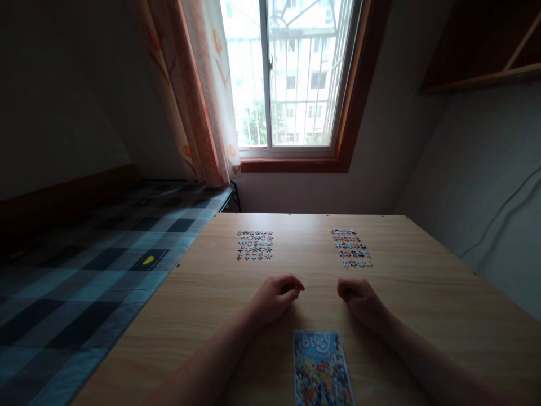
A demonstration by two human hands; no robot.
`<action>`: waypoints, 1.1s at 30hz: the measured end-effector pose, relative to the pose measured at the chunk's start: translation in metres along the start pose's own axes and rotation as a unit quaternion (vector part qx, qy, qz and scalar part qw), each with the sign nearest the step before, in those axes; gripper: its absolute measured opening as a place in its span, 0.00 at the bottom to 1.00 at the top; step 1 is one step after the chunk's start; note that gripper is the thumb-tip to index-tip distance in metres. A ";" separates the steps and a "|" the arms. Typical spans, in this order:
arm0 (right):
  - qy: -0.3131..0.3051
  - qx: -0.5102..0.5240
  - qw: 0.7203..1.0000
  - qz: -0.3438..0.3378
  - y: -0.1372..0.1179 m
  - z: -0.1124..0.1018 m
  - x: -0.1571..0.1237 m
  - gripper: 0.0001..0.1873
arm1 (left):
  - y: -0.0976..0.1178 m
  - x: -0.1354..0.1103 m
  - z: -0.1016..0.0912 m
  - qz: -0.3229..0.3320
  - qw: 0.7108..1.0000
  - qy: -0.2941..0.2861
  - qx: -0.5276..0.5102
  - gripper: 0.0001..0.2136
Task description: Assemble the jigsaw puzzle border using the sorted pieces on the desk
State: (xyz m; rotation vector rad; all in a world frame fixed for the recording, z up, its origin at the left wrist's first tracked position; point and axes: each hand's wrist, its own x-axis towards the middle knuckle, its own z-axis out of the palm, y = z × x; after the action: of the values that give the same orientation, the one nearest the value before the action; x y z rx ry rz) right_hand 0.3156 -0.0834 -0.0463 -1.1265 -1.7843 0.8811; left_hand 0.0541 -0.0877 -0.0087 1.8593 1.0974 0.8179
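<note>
Puzzle pieces, two lots, both on the far half of a pale wood-grain table (190, 327). Left group (255, 246): small pieces set out in rows, the block fairly square. Right group (350, 246): five rows, the nearer ones stepping off to the right, so the block slants. Wide strip of bare wood between the two. Colours mixed, with blue, white and darker bits; single pictures too small to read.

Left hand (281, 290): resting on the table, short of the left group and a little to its right. Fingers bent in a loose curl, thumb tucked below the forefinger. Light poor here; cannot tell whether the tips meet or pinch something small.

Right hand (357, 296): just short of the right group, apart from it. Fingers folded in and pressed together, a loose fist, knuckles turned toward the left hand.

Picture card (323, 366): flat on the table between the forearms, nearer the body than either hand, lower end cut off by the view. "BLUEY" across its top, a crowd of colourful figures beneath.

Farther out: bed (105, 287) along the left of the table, blue-grey checked cover, a yellow mark on it. Beyond the table, bright window (302, 84) with reddish-brown wooden trim; orange flowered curtain (198, 96) drawn to its left. Wooden shelf (469, 56) high at right, in shadow.
</note>
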 end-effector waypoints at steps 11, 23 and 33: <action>-0.075 -0.080 0.994 -0.025 -0.003 0.008 0.002 0.05 | 0.000 0.001 -0.001 0.005 1.000 0.002 0.021 0.10; -0.047 -0.139 0.988 -0.043 -0.006 0.011 -0.001 0.08 | -0.004 0.001 -0.001 0.019 1.000 0.005 0.025 0.10; -0.035 -0.084 0.996 -0.020 -0.010 0.008 0.001 0.11 | 0.000 -0.003 0.002 0.023 0.999 0.011 0.039 0.10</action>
State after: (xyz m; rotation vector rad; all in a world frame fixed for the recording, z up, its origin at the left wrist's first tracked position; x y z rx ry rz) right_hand 0.3042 -0.0876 -0.0406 -1.1722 -1.9622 0.7668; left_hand 0.0541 -0.0912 -0.0104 1.9503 1.1183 0.8342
